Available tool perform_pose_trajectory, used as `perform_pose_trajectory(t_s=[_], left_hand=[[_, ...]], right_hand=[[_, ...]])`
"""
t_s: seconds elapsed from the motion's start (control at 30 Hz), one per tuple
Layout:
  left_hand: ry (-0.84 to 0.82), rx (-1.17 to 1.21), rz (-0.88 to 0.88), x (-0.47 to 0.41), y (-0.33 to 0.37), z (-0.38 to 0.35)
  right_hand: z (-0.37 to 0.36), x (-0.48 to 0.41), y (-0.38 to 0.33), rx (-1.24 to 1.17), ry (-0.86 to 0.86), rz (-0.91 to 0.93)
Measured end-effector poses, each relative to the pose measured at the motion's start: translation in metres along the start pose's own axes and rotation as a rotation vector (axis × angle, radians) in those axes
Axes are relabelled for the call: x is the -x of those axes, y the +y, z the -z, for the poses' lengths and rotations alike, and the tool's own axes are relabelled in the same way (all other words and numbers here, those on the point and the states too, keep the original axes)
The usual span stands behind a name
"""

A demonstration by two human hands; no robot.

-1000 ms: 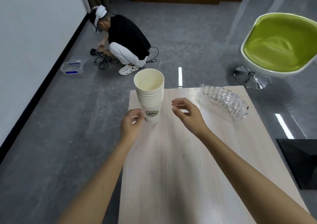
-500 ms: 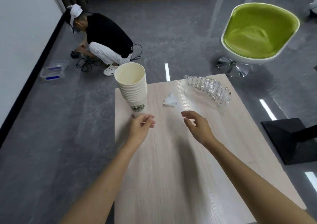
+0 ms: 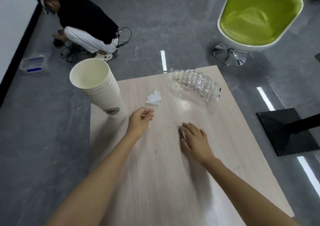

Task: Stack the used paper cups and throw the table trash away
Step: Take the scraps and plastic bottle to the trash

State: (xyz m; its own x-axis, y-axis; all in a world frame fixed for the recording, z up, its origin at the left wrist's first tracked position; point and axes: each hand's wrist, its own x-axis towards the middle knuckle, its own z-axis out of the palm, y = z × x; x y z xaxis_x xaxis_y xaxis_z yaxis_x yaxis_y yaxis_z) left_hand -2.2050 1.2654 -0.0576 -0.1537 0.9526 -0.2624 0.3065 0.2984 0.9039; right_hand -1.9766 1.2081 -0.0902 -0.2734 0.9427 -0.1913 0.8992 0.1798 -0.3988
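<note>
A tall stack of cream paper cups (image 3: pixel 102 94) with a green logo stands at the far left corner of the pale wooden table (image 3: pixel 173 182). A crumpled white paper scrap (image 3: pixel 154 98) lies just right of it. Further right, near the far edge, lies a crushed clear plastic bottle (image 3: pixel 196 84). My left hand (image 3: pixel 140 122) hovers just below the scrap and beside the stack's base, fingers loosely curled, holding nothing. My right hand (image 3: pixel 194 140) lies low over the table's middle, fingers straight, empty.
A person (image 3: pixel 86 23) crouches on the grey floor beyond the table by some cables and a clear plastic box (image 3: pixel 33 64). A green swivel chair (image 3: pixel 256 19) stands at the back right. A black table base (image 3: pixel 287 132) sits on the floor at the right.
My left hand has let go of the cup stack and moved right toward the paper scrap. My right hand has dropped and flattened toward the table. The view has tilted, revealing the scrap.
</note>
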Motion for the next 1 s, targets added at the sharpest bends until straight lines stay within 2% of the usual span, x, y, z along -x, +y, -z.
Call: perform_pose_trajectory(t_s=[0.4,0.73,1.0], left_hand=[[0.051,-0.410,-0.105,-0.072,0.011,-0.045],[0.050,-0.508,-0.112,-0.081,0.002,-0.054],[0.071,-0.372,-0.111,-0.075,0.001,-0.052]], right_hand=[[-0.016,-0.004,0.024,0.047,0.115,0.097],[-0.022,-0.005,0.031,0.053,0.125,0.138],[-0.021,-0.006,0.033,0.041,0.145,0.163]])
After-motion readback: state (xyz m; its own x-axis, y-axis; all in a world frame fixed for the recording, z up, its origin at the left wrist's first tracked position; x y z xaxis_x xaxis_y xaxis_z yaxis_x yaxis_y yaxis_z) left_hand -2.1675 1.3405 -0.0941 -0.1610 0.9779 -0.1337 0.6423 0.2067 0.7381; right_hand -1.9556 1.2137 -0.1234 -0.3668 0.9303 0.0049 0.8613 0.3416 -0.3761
